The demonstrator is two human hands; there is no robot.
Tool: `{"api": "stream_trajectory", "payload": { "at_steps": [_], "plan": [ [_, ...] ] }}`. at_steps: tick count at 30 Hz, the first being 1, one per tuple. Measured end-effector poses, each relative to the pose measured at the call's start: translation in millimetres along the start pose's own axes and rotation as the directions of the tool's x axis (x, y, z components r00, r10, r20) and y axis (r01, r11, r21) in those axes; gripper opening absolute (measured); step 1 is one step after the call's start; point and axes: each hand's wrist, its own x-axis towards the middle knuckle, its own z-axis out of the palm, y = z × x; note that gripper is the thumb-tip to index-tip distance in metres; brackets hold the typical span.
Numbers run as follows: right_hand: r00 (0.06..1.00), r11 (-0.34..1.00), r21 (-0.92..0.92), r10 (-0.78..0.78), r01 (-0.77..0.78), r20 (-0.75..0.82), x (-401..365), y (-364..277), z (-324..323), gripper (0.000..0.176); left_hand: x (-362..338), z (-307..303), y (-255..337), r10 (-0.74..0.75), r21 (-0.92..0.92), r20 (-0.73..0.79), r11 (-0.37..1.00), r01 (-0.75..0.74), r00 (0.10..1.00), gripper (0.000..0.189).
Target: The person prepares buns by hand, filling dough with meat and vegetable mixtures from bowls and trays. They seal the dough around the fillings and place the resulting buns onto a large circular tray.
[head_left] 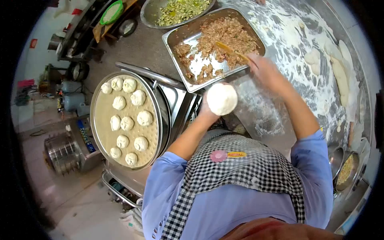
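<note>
A flat round of white dough point(222, 99) lies on my left hand point(207, 107), whose fingers are mostly hidden beneath it. My right hand point(262, 69) is closed around the end of a yellowish spatula point(229, 49), over the right edge of a metal tray. Minced meat filling point(230, 34) fills much of that tray point(179, 69), and the spatula's far end touches the filling. To the left, a round steamer tray point(102, 134) holds several pleated buns point(127, 123).
A metal bowl point(149, 16) of chopped green filling stands beyond the meat tray. Flour covers the worktop point(280, 28) at the right, where a long dough piece point(340, 80) lies. Metal bowls point(347, 170) stand at the lower right. A green basket point(111, 13) sits at the upper left.
</note>
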Motion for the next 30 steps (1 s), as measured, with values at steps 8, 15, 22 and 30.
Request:
{"api": "stream_trajectory", "payload": {
  "at_steps": [8,15,22,30],
  "plan": [
    [0.983,0.776,-0.605,-0.159,0.18,0.088,93,28,-2,0.021,-6,-29,93,0.117,0.296,-0.433,0.955,0.018,0.894,0.019],
    [0.951,0.827,-0.503,-0.115,0.251,0.287,90,33,-3,0.018,-12,-55,93,0.091,0.263,-0.509,0.963,0.054,0.856,0.027],
    [0.81,0.853,-0.341,-0.147,0.394,0.568,103,18,6,0.022,-10,-40,97,0.23,0.435,-0.489,0.9,0.007,0.841,0.026],
    [0.575,0.935,0.1,-0.291,0.34,0.764,132,3,30,0.018,-20,-52,89,0.3,0.467,-0.51,0.883,-0.033,0.806,0.028]
  ]
}}
